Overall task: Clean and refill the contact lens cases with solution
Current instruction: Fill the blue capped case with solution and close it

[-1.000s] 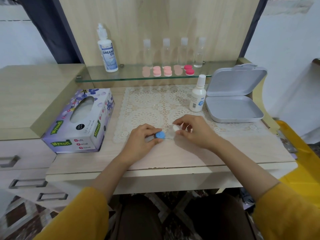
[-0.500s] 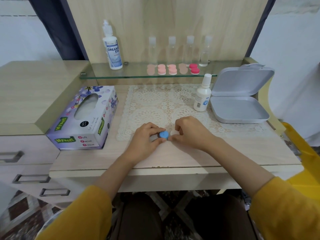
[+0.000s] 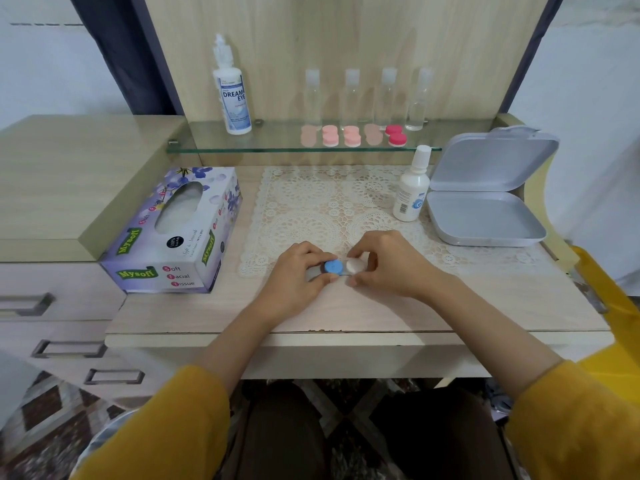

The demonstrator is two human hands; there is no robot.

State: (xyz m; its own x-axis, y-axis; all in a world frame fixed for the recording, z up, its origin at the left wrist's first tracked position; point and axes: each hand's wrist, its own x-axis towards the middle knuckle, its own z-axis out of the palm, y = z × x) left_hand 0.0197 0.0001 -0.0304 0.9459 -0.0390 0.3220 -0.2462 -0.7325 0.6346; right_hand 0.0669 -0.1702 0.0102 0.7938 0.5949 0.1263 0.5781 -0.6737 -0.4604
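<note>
A contact lens case lies at the front edge of the lace mat (image 3: 322,206), with a blue cap (image 3: 333,267) on its left well and a white cap (image 3: 354,265) on its right. My left hand (image 3: 294,278) grips the blue-capped side between thumb and fingers. My right hand (image 3: 388,265) pinches the white cap with curled fingers. A small white solution bottle (image 3: 410,188) stands on the mat's right edge. A taller solution bottle (image 3: 232,95) stands on the glass shelf (image 3: 277,147).
A tissue box (image 3: 173,233) sits at the left. An open grey tin (image 3: 485,216) lies at the right. On the shelf stand several clear bottles (image 3: 349,98), with pink lens cases (image 3: 351,136) in front of them. Drawers lie at the lower left.
My right hand has brought the white cap down onto the case's right well, where it now sits flat. The left hand has kept its grip on the blue side.
</note>
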